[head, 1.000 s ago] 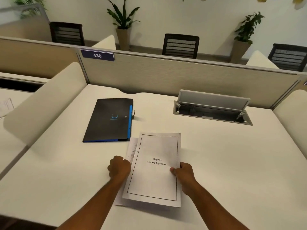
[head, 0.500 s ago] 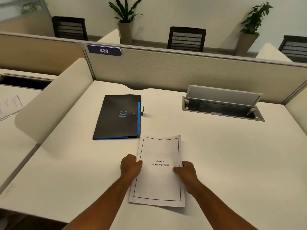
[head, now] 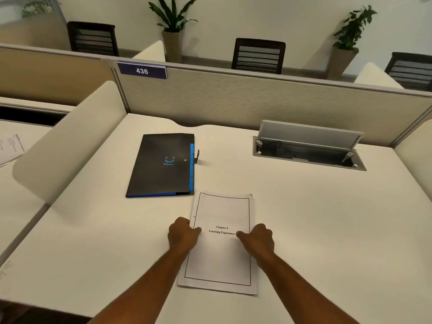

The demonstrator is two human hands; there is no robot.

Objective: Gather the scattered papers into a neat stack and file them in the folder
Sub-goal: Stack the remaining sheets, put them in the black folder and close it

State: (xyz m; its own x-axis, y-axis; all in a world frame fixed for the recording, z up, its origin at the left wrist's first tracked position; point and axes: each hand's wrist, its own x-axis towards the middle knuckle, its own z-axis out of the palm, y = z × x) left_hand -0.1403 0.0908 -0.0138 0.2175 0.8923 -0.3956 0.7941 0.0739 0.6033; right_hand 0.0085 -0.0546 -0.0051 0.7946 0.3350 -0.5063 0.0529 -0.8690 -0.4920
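Note:
A stack of white papers (head: 222, 253) lies flat on the cream desk near its front edge; the top sheet has a black border and reads "Chapter 6 Learning Experience". My left hand (head: 182, 235) grips the stack's left edge and my right hand (head: 257, 237) grips its right edge, thumbs on top. The sheets sit almost flush, with slight offsets at the top right corner. A closed black folder (head: 161, 167) with a blue edge and a smiley logo lies just beyond the stack, up and to the left.
An open cable tray (head: 308, 148) with a raised lid is sunk into the desk at the back right. Curved cream dividers (head: 70, 141) flank the desk, and a fabric partition (head: 233, 99) labelled 436 closes the back. Another paper (head: 9, 146) lies on the neighbouring desk.
A sheet that stuck out at the stack's left has been pushed in, so the pile is now squared. Both hands stay on its sides.

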